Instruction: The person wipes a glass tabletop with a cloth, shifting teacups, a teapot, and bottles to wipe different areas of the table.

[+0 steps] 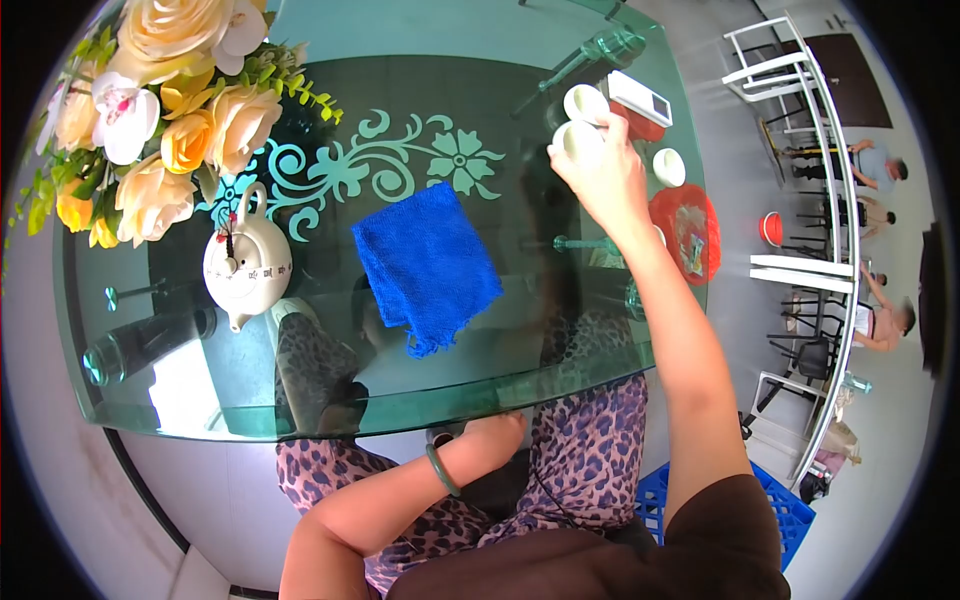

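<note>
My right hand [612, 178] is at the table's right side, its fingers closed round a white cup [578, 143]. Just behind that cup stands another white cup [585, 104], and a third one [668, 167] is to the right of the hand. A folded blue cloth [428, 265] lies on the glass table [330, 400]. To its left sits a white teapot [248, 265] with dark markings. My left hand [495, 442] rests in my lap below the table edge, a green bangle on its wrist; its fingers are hidden.
Flowers [165, 130] fill the back left. At the right are a red dish [685, 232] holding small packets and a white box-like device [640, 98]. White metal frames [800, 270], a red bucket [770, 229] and several people are farther right. A blue crate [785, 515] stands below.
</note>
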A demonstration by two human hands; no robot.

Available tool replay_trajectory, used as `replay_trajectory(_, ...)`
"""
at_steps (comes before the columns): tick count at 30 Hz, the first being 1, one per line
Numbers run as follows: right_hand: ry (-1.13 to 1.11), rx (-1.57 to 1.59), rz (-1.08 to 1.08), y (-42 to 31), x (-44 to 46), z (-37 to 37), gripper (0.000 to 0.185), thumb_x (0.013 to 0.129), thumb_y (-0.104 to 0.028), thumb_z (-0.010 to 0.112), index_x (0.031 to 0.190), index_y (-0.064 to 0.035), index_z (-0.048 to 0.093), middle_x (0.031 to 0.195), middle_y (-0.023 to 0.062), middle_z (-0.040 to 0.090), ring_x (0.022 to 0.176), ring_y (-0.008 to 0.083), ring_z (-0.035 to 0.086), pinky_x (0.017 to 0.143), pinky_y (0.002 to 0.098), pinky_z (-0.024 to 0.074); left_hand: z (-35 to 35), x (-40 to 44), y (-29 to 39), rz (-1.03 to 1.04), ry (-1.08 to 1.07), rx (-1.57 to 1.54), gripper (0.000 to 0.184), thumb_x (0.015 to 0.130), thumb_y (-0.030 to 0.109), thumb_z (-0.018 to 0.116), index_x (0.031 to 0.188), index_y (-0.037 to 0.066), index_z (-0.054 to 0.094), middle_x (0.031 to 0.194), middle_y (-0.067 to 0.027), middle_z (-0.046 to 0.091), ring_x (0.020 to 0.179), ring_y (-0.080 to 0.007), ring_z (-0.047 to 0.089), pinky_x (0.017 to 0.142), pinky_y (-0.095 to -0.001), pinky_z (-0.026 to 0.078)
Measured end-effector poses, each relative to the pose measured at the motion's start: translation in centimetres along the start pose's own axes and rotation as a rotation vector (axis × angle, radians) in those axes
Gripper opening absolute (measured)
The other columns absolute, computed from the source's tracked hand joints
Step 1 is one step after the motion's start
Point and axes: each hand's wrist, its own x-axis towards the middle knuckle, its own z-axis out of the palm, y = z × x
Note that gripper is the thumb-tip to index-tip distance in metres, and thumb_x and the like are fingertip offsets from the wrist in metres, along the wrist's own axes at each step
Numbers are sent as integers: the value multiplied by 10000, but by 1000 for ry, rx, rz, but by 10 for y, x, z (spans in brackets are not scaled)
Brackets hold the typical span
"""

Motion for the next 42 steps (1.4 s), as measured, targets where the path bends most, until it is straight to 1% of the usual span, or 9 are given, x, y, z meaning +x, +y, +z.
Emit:
replay_trajectory(3, 75, 260, -135, -38, 7, 12, 665, 733, -370, 745, 1193, 13, 457, 957, 205, 645, 925, 373, 642, 797, 448, 529, -12, -1, 2, 20, -40, 100, 319, 805, 68, 548, 1097, -57, 569, 1096, -208, 619, 988, -317, 654, 847, -372, 516)
replay_trajectory(9, 61, 319, -358, -118, 40, 55, 661, 696, -352, 768, 1130, 39, 460, 902, 200, 651, 887, 352, 652, 773, 443, 537, -3, -2, -2, 60, 35, 106, 314, 786, 77, 555, 1070, -54, 584, 1064, -208, 627, 957, -314, 657, 844, -377, 518)
replay_trajectory(15, 74, 306, -421, -164, 51, 78, 652, 655, -324, 775, 1085, 70, 484, 875, 221, 651, 860, 358, 652, 779, 425, 535, 12, 0, -4, 78, 185, 230, 276, 782, 114, 553, 1006, -36, 611, 1036, -205, 632, 940, -312, 654, 832, -402, 519)
replay_trajectory(22, 83, 304, -467, -185, 50, 92, 646, 682, -363, 773, 1093, 53, 501, 867, 209, 650, 854, 365, 638, 769, 428, 518, 17, 3, -4, 32, 121, 81, 273, 782, 101, 560, 1014, -33, 613, 1039, -188, 635, 928, -315, 654, 832, -396, 516)
replay_trajectory(26, 167, 270, -491, -155, 49, 70, 816, 682, -504, 772, 1222, 35, 482, 1030, 227, 622, 967, 366, 596, 834, 448, 474, 11, 1, -3, 24, 80, 60, 279, 781, 73, 564, 1033, -42, 600, 1030, -183, 635, 902, -297, 668, 789, -359, 536)
replay_trajectory(30, 417, 52, -416, -58, 71, 47, 618, 714, -418, 751, 1151, -28, 556, 1134, 126, 585, 1063, 337, 537, 893, 470, 415, 3, 3, 2, -40, 3, -59, 288, 779, 49, 569, 1048, -54, 585, 1024, -190, 634, 904, -289, 675, 771, -329, 544)
replay_trajectory(34, 149, -278, -4, 23, 68, 32, 735, 749, -503, 712, 1327, -95, 513, 1403, 197, 422, 1288, 381, 394, 1036, 536, 325, 7, 4, 2, -33, 41, -52, 281, 779, 48, 569, 1042, -51, 587, 1016, -188, 641, 889, -293, 680, 753, -344, 547)
replay_trajectory(40, -80, 5, 118, 34, 69, 25, 710, 752, -425, 729, 1319, -56, 512, 1235, 244, 561, 1149, 370, 552, 991, 437, 432, 0, 1, 2, 29, 56, 80, 285, 785, 80, 579, 1040, -47, 590, 1014, -199, 643, 894, -283, 681, 749, -341, 541)
replay_trajectory(42, -26, 111, 11, 22, 70, 29, 711, 742, -402, 740, 1312, -44, 512, 1201, 243, 581, 1111, 366, 577, 972, 413, 451, -2, 2, 3, 2, 21, 59, 294, 790, 92, 576, 1048, -50, 590, 1030, -208, 643, 914, -286, 677, 774, -338, 535)
